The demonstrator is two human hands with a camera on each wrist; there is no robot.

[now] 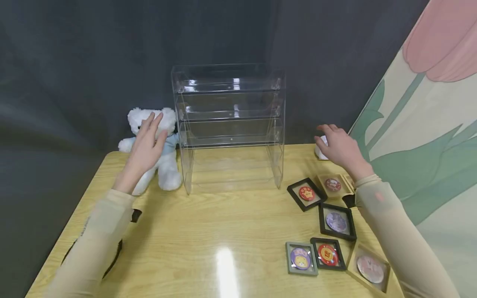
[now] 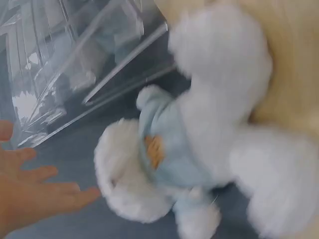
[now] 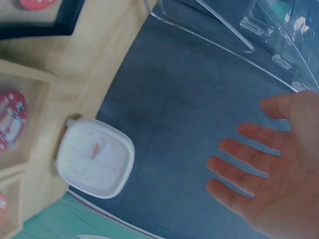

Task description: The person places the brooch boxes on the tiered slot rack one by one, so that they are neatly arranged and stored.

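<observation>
My left hand (image 1: 147,142) was open, fingers straight and spread, held up in front of the bear (image 1: 164,163) that sat at the back left of the table (image 1: 208,231), just left of the clear shelf (image 1: 229,124). The bear sat upright, head up, legs toward me; in the left wrist view it (image 2: 199,144) lay just beyond my fingertips (image 2: 75,196), apart from them, not yet touched. My right hand (image 1: 340,147) was open too, fingers loosely spread, hovering over the white clock (image 1: 321,150) at the back right, right of the shelf. In the right wrist view the clock (image 3: 94,159) stood near the table's far edge, clear of my palm (image 3: 279,189). Each hand was the nearer one to its own thing. Framed badges (image 1: 328,223) lay nearer me on the right.
</observation>
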